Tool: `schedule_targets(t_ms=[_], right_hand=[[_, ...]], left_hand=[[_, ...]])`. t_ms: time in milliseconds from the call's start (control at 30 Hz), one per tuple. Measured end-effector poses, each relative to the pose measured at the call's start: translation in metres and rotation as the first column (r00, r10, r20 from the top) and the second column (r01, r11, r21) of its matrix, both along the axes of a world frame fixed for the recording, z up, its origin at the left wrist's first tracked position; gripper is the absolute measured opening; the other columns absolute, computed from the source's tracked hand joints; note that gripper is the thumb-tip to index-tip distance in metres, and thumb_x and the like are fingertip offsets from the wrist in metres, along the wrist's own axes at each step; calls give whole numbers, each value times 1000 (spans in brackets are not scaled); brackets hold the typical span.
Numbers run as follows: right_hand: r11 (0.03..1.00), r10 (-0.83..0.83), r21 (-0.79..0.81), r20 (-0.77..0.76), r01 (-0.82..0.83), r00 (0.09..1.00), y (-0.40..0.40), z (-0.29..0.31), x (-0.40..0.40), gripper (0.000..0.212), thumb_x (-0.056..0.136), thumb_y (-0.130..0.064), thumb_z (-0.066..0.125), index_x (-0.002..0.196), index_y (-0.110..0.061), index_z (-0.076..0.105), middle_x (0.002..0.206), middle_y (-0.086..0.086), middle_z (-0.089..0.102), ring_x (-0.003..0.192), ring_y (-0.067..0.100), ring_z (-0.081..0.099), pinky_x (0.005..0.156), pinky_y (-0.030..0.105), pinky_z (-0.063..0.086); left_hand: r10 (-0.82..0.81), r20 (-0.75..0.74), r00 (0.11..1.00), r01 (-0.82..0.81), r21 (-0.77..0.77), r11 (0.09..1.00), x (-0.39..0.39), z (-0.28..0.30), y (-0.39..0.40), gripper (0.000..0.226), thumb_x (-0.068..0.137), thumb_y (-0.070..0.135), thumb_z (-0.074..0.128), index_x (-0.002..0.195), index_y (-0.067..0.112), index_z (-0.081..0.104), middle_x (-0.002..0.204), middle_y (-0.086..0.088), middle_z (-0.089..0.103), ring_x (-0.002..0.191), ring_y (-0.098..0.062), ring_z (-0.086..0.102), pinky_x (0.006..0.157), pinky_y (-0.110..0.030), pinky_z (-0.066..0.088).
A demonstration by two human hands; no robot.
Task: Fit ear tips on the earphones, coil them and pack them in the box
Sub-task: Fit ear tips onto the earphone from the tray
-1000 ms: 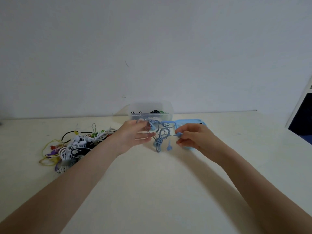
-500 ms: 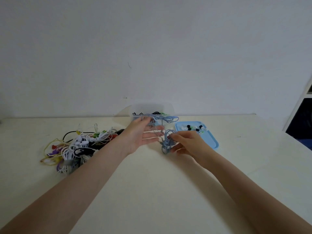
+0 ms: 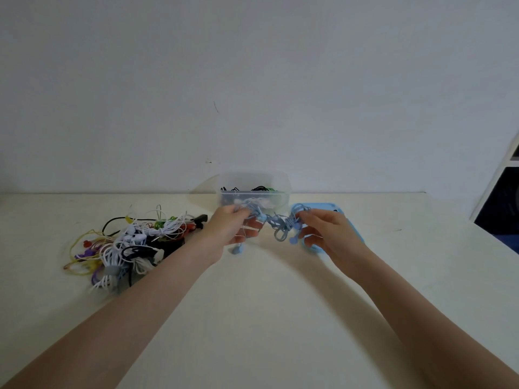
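- Both arms stretched out over the table; my left hand and right hand each pinch an end of the blue earphones, held up between them.
- Clear box right behind has dark and green cables in it. Blue tray is mostly hidden by the right hand.
- The cable bundle runs left-right, an earbud dangling under each hand.
- Tangled spare pile sits off left.

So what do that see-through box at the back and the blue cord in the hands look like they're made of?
The box looks like clear, slightly frosted plastic: dark cables inside show through its walls. The blue earphones seem to have a soft rubbery or plastic-coated cable with a matte finish: it hangs in limp loops between the left hand and right hand.
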State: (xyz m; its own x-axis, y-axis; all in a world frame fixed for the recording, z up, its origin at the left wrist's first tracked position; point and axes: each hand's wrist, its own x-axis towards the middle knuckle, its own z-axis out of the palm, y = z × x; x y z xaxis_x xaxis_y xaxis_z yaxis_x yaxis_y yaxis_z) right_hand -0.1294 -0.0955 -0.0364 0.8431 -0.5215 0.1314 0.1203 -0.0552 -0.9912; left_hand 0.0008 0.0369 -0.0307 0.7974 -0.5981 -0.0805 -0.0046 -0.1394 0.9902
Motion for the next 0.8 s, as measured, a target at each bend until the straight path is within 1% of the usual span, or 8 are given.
schedule_targets(t_ms=[133, 300, 333, 400, 500, 600, 700, 800], right_hand=[[999, 29, 26, -3, -29, 1000, 1, -1, 1, 23, 95, -1, 42, 79, -5, 58, 73, 11, 61, 57, 22, 60, 55, 23, 50], [992, 10, 122, 29, -14, 1000, -5, -1, -1, 21, 97, -4, 39, 84, -5, 55, 76, 12, 60, 60, 18, 63, 56, 22, 53], [990, -3, 139, 44, -3, 999, -7, 0, -1, 21, 97, -5, 39, 84, -5, 55, 76, 11, 60, 60, 18, 63, 55, 21, 53], [985, -29, 174, 60, 18, 998, -10, 0, -2, 22, 98, -6, 38, 83, -6, 54, 76, 10, 60, 58, 17, 63, 54, 22, 52], [980, -29, 198, 55, 18, 998, -12, -1, -2, 23, 98, -6, 39, 82, -7, 54, 75, 8, 60, 60, 17, 61, 58, 25, 51], [965, 15, 260, 74, -34, 997, -10, -2, -1, 21, 98, -7, 39, 84, -7, 54, 74, 8, 60, 63, 19, 60, 56, 25, 49], [933, 68, 346, 93, -97, 993, -10, -1, -1, 19, 98, -10, 38, 86, -9, 53, 71, 7, 58, 62, 18, 58, 54, 23, 44], [899, 84, 425, 74, -107, 994, -14, 1, -3, 18, 95, -14, 40, 83, -11, 52, 67, 4, 55, 59, 15, 54, 60, 25, 40]], left_hand=[[-25, 126, 992, 17, 62, 998, 0, -6, -5, 16, 96, 16, 46, 95, 14, 61, 75, 2, 65, 51, -4, 61, 47, -12, 43], [-22, 269, 963, -11, 119, 993, 5, -13, -7, 17, 95, 16, 46, 98, 10, 61, 94, -6, 66, 68, -13, 62, 50, -13, 45], [-22, 332, 943, -26, 140, 990, 7, -14, -6, 13, 94, 17, 48, 95, 12, 60, 99, -5, 65, 73, -14, 62, 52, -14, 45], [-85, 496, 864, -19, 199, 980, 8, -13, -3, 12, 92, 18, 53, 103, 19, 56, 112, 3, 60, 95, -12, 58, 71, -19, 43], [-298, 573, 763, 208, 218, 954, 3, -11, -2, 41, 89, 14, 58, 127, 25, 47, 126, 14, 48, 114, -1, 42, 77, -6, 37], [-397, 585, 707, 326, 229, 917, -2, -16, -7, 53, 82, 15, 69, 128, 25, 45, 126, 9, 52, 115, 1, 44, 77, 8, 28], [-325, 635, 700, 258, 199, 945, 0, -23, -16, 43, 78, 14, 72, 111, 32, 51, 111, 5, 60, 105, -6, 53, 80, 1, 33], [-201, 590, 782, 199, 69, 978, 3, -21, -19, 31, 78, 15, 72, 97, 34, 56, 106, 2, 64, 95, -10, 61, 80, -17, 45]])
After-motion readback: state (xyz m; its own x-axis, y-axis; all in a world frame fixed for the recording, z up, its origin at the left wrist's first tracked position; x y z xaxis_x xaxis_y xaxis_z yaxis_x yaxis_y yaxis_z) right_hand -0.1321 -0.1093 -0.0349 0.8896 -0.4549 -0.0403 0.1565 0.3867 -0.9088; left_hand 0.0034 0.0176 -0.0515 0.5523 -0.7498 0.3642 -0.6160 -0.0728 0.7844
